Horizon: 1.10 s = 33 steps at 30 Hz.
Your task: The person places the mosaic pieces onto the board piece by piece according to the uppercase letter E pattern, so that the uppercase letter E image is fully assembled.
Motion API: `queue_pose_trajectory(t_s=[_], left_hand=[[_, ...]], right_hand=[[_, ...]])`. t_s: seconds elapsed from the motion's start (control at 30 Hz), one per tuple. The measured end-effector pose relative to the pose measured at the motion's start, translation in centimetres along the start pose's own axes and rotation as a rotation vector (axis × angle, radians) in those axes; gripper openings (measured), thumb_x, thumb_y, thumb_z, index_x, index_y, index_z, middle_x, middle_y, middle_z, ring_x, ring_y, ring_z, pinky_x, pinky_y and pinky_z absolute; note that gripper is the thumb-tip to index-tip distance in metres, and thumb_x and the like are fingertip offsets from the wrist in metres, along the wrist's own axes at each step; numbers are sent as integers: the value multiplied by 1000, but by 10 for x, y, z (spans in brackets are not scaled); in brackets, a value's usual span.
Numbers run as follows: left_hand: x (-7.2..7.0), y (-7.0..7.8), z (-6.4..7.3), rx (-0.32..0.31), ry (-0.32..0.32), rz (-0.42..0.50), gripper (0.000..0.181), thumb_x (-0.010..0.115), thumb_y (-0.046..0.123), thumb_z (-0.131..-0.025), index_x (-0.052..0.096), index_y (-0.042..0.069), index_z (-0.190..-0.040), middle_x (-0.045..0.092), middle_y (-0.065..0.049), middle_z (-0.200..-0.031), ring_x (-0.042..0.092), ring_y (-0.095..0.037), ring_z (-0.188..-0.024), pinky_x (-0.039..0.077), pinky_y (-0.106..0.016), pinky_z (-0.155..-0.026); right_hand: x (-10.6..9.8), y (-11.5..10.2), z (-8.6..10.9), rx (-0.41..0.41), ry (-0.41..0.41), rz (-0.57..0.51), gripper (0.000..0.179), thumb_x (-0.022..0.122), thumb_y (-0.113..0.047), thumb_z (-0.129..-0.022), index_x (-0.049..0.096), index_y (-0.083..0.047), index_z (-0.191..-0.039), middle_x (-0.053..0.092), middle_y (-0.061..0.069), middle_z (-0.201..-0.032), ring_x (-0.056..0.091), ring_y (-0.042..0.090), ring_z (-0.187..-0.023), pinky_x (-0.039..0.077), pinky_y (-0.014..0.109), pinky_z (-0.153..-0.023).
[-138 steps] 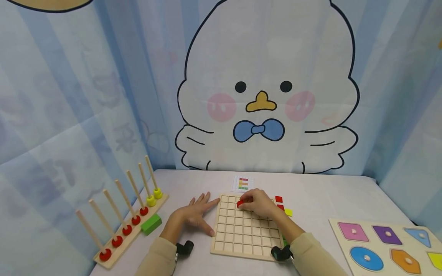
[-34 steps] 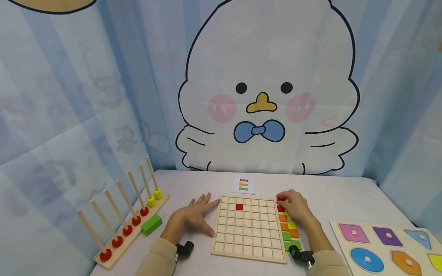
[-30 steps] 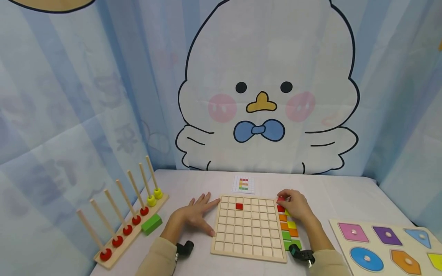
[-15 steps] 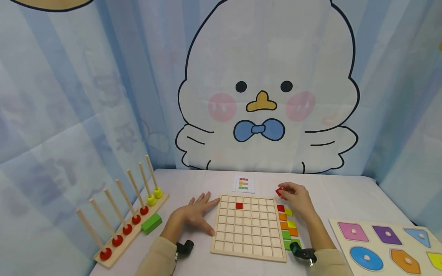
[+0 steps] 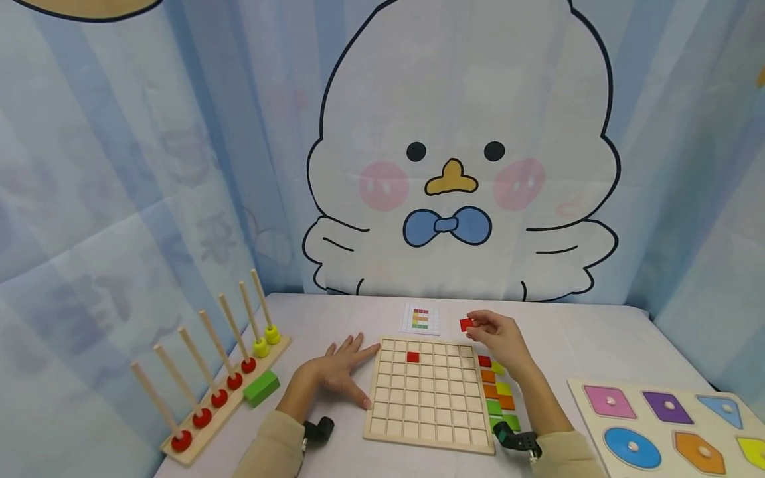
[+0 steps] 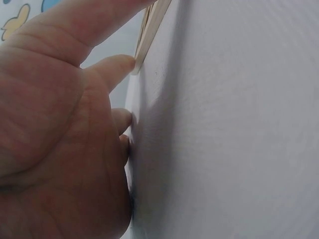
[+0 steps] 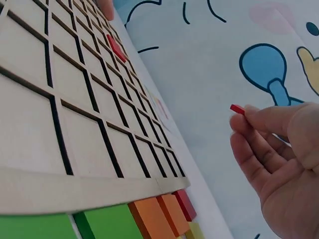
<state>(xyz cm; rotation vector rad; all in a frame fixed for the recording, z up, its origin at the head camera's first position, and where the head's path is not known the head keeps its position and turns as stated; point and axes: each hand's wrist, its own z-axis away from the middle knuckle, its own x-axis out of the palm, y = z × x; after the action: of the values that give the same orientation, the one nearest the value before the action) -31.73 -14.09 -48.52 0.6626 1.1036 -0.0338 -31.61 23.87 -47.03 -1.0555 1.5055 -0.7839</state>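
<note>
Between thumb and fingertips, my right hand (image 5: 499, 340) pinches a small red square tile (image 5: 465, 324) above the far right corner of a wooden grid board (image 5: 430, 398). The right wrist view shows that same red tile (image 7: 237, 108) edge-on at the fingertips. One red tile (image 5: 413, 357) lies in a cell of the board's second row. My left hand (image 5: 335, 375) is spread on the table, thumb and index finger touching the board's left edge. In the left wrist view the palm (image 6: 60, 129) fills the left side, with the board's edge (image 6: 149, 37) at the fingertips.
Along the board's right side lie red, yellow, orange (image 5: 490, 391) and green tiles. A pattern card (image 5: 421, 319) lies behind the board. At left stand a peg rack (image 5: 227, 405) with beads and a green block (image 5: 261, 388); a shape puzzle (image 5: 663, 425) lies at right.
The red tile in the board was set down by my right hand. That hand then took another red tile from beside the board, lifted it and moved left. The left hand stays put.
</note>
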Motion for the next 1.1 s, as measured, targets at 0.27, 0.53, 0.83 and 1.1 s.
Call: queue_pose_trajectory(t_s=[0.27, 0.53, 0.83, 1.1], left_hand=[[1, -1, -2, -10, 4, -4, 121, 92, 59, -68, 26, 34, -166, 0, -15, -176, -4, -34, -164, -2, -62, -129], [2, -2, -2, -14, 8, -7, 121, 92, 59, -68, 26, 34, -166, 1, -15, -176, -4, -34, -164, -2, -61, -129], [4, -3, -3, -13, 8, 3, 122, 92, 60, -67, 26, 33, -166, 1, -16, -176, -4, -34, -164, -2, -62, -129], [3, -2, -3, -7, 12, -6, 122, 92, 60, -67, 26, 34, -166, 1, -15, -176, -4, -34, -164, -2, -62, -129]], right_hand=[[19, -7, 1, -30, -37, 9, 32, 72, -11, -98, 68, 0, -128, 66, 15, -106, 65, 37, -93, 63, 33, -84], [35, -10, -1, -73, -86, 37, 30, 75, -15, -97, 70, -2, -123, 69, 14, -104, 60, 20, -88, 57, 26, -74], [55, -9, -6, -92, -213, 43, 25, 75, -11, -95, 71, 1, -116, 67, 12, -97, 58, 16, -82, 51, 21, -70], [65, -4, -8, -17, -300, 131, 21, 77, -11, -94, 71, -1, -111, 67, 5, -94, 58, 18, -81, 50, 25, -71]])
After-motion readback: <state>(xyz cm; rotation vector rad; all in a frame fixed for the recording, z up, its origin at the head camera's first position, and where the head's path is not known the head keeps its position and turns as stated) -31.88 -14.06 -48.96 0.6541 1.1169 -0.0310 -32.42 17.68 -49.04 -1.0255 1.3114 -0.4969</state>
